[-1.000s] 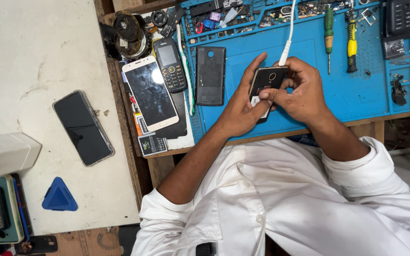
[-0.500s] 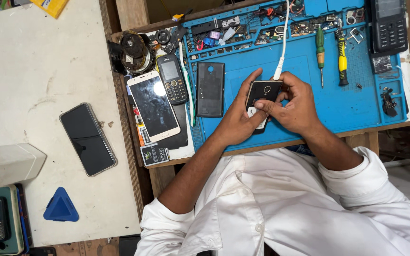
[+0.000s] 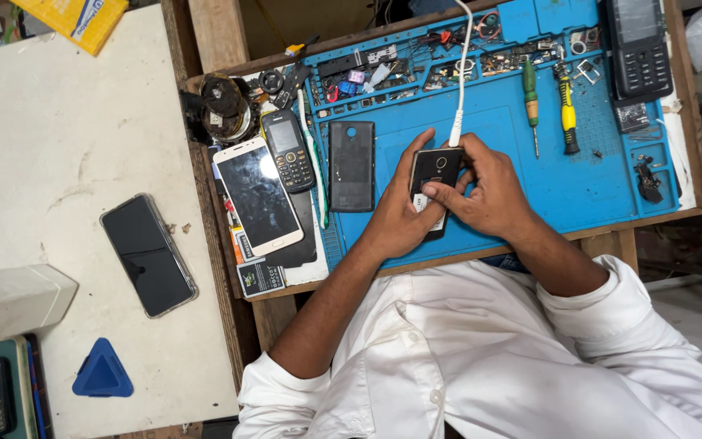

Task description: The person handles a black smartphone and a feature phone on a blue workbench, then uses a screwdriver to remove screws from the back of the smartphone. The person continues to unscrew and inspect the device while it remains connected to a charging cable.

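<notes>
While both hands close on it, a small black phone (image 3: 436, 175) sits over the blue repair mat (image 3: 497, 130), a white cable (image 3: 461, 73) plugged into its top end.
Left hand (image 3: 396, 215) cradles the phone from below, right hand (image 3: 485, 195) pinches its lower face; each grip wraps the phone; it looks light, stiff, smooth, likely fragile, best held by its side edges; left of the mat lie one white smartphone (image 3: 257, 195), one keypad phone (image 3: 286, 150), one black smartphone (image 3: 148, 254); two screwdrivers (image 3: 550, 106) rest on the mat.
</notes>
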